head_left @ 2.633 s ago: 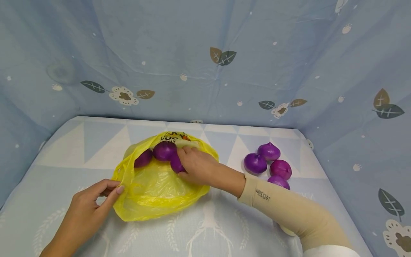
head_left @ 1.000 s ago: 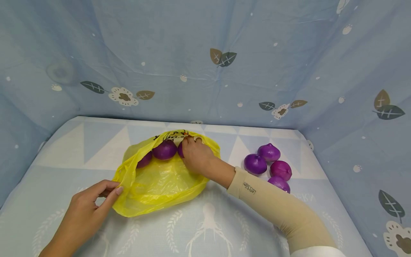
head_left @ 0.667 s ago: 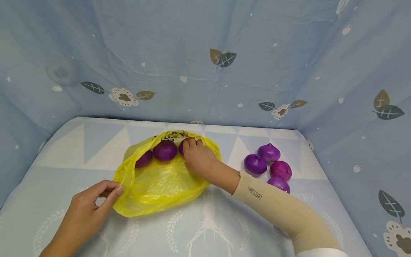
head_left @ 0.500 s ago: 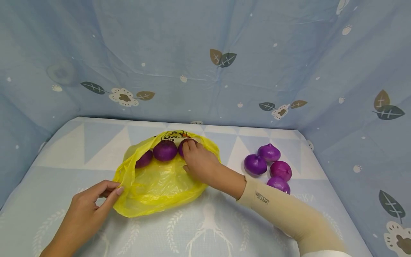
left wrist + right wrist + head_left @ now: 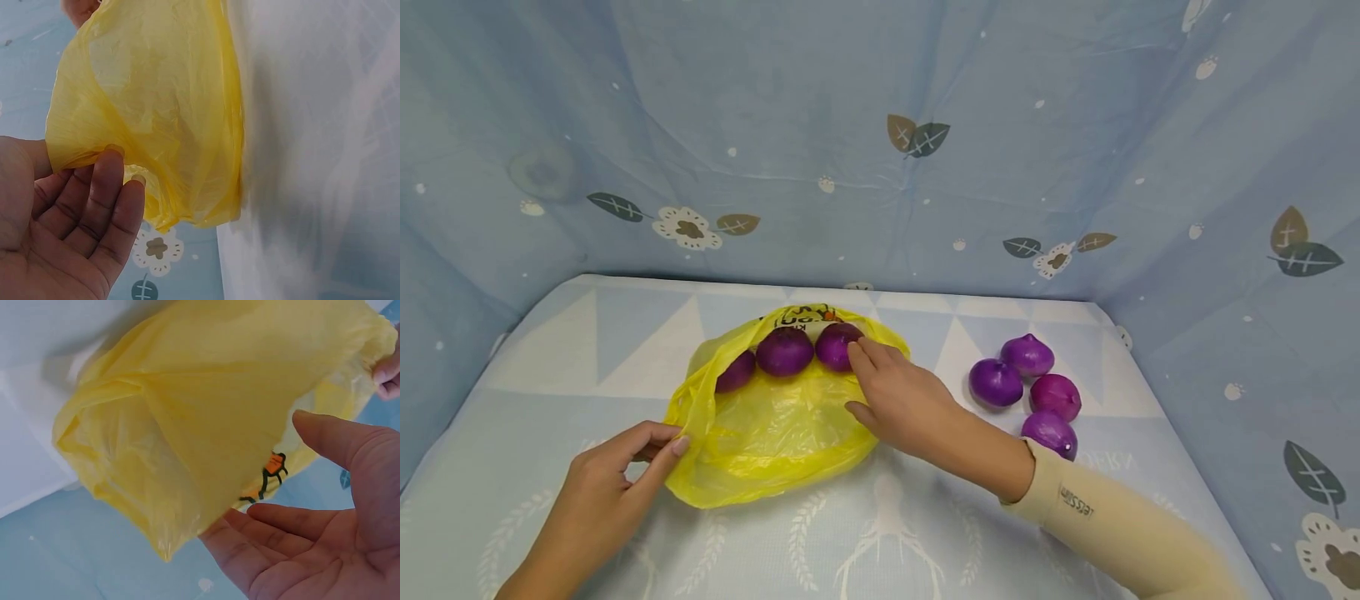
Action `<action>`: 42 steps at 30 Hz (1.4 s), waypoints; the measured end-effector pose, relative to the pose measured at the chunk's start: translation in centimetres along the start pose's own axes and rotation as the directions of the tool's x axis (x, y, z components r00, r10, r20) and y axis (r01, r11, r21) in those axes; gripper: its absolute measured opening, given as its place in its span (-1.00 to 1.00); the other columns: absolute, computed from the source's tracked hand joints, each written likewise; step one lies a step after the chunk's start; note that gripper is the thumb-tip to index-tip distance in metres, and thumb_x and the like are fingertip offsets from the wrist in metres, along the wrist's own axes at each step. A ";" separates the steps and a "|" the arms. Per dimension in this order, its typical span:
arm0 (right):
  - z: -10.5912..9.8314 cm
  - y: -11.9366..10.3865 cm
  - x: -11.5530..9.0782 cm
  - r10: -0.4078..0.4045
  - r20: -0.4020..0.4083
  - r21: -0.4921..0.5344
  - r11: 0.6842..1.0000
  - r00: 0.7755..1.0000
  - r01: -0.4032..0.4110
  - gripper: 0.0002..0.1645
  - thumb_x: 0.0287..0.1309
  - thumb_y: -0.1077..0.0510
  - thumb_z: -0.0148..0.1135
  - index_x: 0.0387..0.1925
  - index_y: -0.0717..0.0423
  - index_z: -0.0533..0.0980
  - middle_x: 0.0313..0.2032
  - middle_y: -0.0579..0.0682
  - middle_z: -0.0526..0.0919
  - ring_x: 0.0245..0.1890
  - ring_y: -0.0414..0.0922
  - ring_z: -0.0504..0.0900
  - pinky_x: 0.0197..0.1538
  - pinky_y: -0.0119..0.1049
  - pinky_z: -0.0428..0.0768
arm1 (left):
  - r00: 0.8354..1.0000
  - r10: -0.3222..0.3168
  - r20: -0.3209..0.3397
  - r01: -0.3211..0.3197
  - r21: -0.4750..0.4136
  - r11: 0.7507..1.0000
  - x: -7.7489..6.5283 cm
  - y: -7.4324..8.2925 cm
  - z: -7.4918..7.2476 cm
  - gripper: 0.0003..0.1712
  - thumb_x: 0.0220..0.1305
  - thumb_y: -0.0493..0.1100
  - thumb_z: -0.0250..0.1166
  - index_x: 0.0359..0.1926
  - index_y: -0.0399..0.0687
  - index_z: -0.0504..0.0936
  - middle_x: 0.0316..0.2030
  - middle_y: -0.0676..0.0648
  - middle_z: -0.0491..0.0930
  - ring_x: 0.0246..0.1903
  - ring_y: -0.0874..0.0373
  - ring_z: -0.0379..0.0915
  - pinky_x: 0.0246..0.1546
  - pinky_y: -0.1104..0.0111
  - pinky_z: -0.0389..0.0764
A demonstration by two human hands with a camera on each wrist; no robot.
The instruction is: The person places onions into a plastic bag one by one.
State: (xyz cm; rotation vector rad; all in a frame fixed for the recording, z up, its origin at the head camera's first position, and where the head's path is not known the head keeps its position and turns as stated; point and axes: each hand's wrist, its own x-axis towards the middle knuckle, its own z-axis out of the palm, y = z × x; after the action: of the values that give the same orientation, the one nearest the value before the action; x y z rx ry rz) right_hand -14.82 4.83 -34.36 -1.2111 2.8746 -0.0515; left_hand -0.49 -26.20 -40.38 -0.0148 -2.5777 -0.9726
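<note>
Head view: pinches the edge of a yellow bag (image 5: 767, 475) gaping on a desk (image 5: 820, 567), thumb and fingers of the left hand (image 5: 613, 475) closed over the plastic. At the bag's mouth, a relaxed right hand (image 5: 901, 400), fingers extended and thumb spread, gripping nothing visible; by its fingertips, the rightmost of three purple onions (image 5: 833, 348) in sight inside the bag, contact impossible to confirm. Outside to the right, on the desk, four loose onions (image 5: 996, 383) in a cluster. Looks partway along, judging from that split: three already in the bag, four apparently left to handle.
</note>
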 end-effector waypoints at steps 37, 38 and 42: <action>-2.0 7.3 -16.4 0.368 0.121 0.236 0.891 0.922 -0.387 0.28 0.06 -0.56 0.40 0.62 -0.05 0.18 0.55 0.09 0.28 0.46 0.20 0.35 0.22 0.30 0.50 | 1.000 -0.014 0.004 0.014 -0.009 1.000 0.0 0.4 -0.1 -0.83 0.34 -0.24 0.48 -0.13 0.12 0.73 -0.33 0.20 0.70 -0.29 0.45 0.52 -0.49 0.52 0.39; -1.8 7.5 -16.9 0.376 0.138 0.236 0.886 0.916 -0.399 0.29 0.04 -0.55 0.43 0.62 -0.04 0.18 0.54 0.09 0.28 0.45 0.20 0.36 0.22 0.30 0.50 | 1.000 -0.013 0.002 0.013 -0.010 1.000 0.0 0.4 -0.1 -0.83 0.34 -0.25 0.48 -0.13 0.12 0.73 -0.33 0.20 0.70 -0.29 0.45 0.52 -0.49 0.53 0.38; -1.2 8.3 -18.5 0.389 0.175 0.244 0.873 0.904 -0.423 0.31 -0.04 -0.49 0.53 0.60 -0.01 0.22 0.52 0.11 0.31 0.43 0.23 0.38 0.24 0.29 0.49 | 1.000 -0.015 0.003 0.015 -0.007 1.000 0.0 0.4 -0.1 -0.83 0.34 -0.25 0.48 -0.13 0.11 0.73 -0.34 0.20 0.69 -0.30 0.45 0.52 -0.49 0.53 0.38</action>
State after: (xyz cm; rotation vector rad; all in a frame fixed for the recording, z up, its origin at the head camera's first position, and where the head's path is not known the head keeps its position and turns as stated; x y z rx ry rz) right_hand -7.86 23.91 -33.31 -0.5271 2.8236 -0.3464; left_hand -0.45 -25.98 -40.09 0.0019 -2.5806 -0.9877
